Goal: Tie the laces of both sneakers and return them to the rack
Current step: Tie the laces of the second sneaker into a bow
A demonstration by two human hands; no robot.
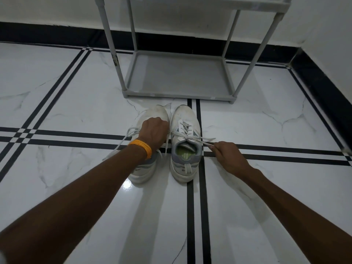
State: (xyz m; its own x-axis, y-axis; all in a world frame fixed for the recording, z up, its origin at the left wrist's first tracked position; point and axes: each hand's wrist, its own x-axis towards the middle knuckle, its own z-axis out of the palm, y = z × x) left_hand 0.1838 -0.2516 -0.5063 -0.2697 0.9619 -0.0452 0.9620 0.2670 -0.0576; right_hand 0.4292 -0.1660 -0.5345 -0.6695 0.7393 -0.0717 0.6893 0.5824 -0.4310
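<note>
- Both sneakers sit side by side on the floor, toes toward the rack [179, 73], laces loose.
- Left hand [154, 133] lies curled over the left sneaker [152, 115]; whether it grips a lace, I cannot tell.
- Right hand [226, 154] pinches the right sneaker's [185, 141] lace [206, 142] end.
- Likely best: finish one shoe first, gathering both its ends and drawing them evenly snug before knotting.

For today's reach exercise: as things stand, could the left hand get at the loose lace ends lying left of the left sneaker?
Probably yes. The left hand rests on the left sneaker, and the loose lace lies uncovered on the floor beside it.
</note>
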